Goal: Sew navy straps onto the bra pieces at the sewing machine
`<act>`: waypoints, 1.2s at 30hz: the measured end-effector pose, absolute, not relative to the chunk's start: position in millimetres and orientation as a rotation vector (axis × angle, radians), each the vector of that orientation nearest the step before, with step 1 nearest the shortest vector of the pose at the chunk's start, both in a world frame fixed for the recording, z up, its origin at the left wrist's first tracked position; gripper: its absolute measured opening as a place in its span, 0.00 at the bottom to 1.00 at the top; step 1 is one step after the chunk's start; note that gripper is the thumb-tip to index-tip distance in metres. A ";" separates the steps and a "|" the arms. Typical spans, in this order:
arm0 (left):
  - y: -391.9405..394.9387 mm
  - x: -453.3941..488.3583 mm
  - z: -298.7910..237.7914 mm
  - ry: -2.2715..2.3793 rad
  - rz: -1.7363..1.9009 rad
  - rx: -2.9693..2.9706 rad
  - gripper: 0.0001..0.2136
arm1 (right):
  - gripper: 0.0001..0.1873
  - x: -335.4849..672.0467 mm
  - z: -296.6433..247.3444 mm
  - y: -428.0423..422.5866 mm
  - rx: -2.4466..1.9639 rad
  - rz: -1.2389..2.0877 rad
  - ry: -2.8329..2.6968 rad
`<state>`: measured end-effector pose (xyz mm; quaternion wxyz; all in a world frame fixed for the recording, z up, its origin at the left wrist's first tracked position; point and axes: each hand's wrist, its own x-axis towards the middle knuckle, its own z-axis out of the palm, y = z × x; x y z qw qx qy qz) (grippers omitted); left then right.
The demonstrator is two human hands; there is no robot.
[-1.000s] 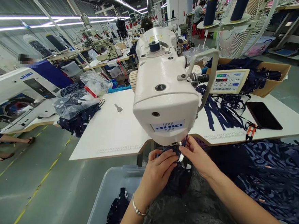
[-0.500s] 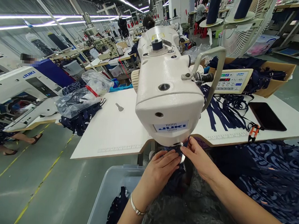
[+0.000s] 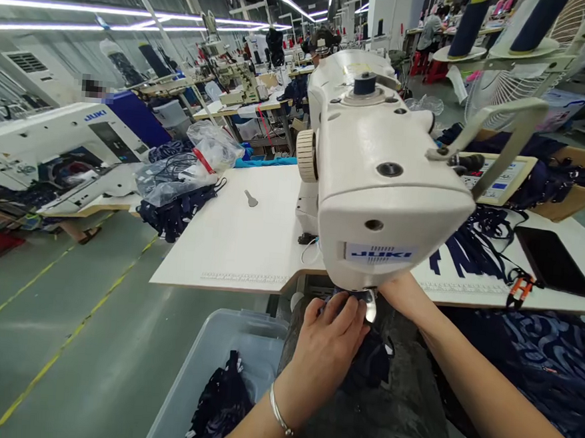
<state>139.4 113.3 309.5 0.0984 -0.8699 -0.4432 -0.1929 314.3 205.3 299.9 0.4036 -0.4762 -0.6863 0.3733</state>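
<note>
A white Juki sewing machine stands on a white table, its head facing me. My left hand, a bracelet at the wrist, lies with fingers pressed flat on dark navy fabric just below the presser foot. My right hand reaches in from the right, and the machine head hides its fingers. The fabric hangs down over my lap.
A grey plastic bin with dark fabric sits at the lower left. Navy strips, orange snips, a black phone and a control panel lie right of the machine. Bagged pieces rest at the table's left.
The view has swung right and closer to the machine. My right hand has slid further under the machine head, and my left hand has moved up against the presser foot.
</note>
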 end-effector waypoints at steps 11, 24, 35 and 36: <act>112.7 147.3 309.4 -1.331 -0.532 -2.470 0.14 | 0.19 307.8 288.5 215.9 -1.203 0.858 -1.785; 111.8 148.0 305.7 -1.357 -0.519 -2.457 0.14 | 0.18 307.7 275.0 217.5 -1.320 0.892 -1.731; 107.5 143.8 307.7 -1.361 -0.419 -2.457 0.16 | 0.16 304.5 255.9 231.1 -1.229 0.898 -1.717; 107.5 143.9 308.2 -1.365 -0.425 -2.452 0.16 | 0.16 304.2 254.6 231.3 -1.230 0.895 -1.717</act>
